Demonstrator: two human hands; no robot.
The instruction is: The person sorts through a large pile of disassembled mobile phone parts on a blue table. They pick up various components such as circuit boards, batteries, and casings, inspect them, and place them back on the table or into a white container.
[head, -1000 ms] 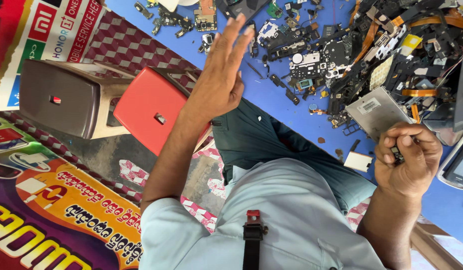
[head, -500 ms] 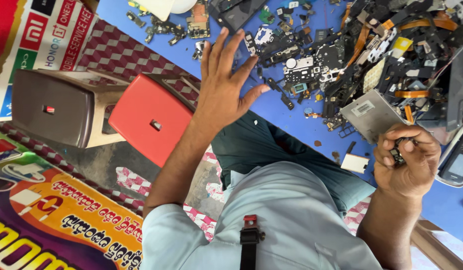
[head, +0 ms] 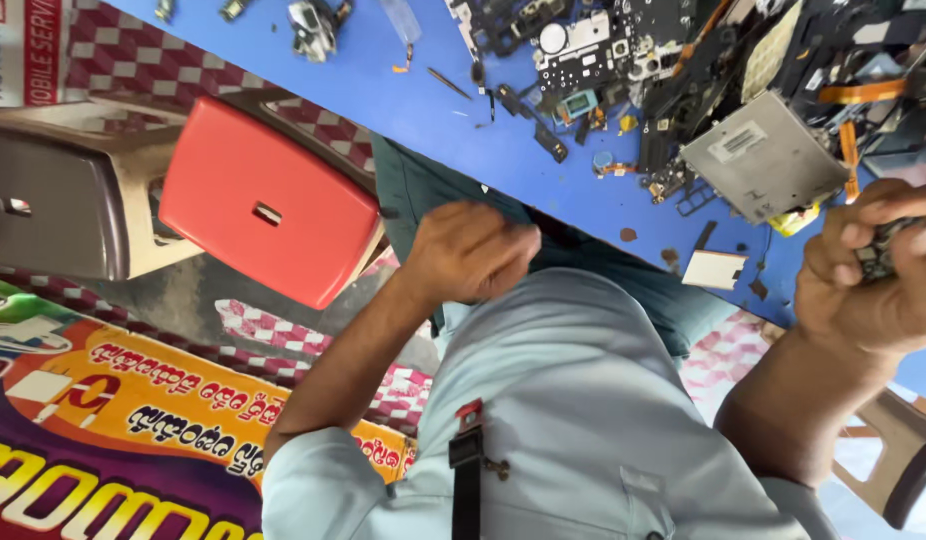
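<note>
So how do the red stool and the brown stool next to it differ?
The red stool has a bright red seat, fully in view; the brown stool has a dull grey-brown seat, cut off by the picture's left edge. The red stool stands nearer the person's left hand; the brown stool is farther off. Both have a small slot in the middle of a squarish seat.

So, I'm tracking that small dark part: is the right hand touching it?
Touching. The head view shows the right hand closed around the small dark part, pinching it against the thumb.
</note>
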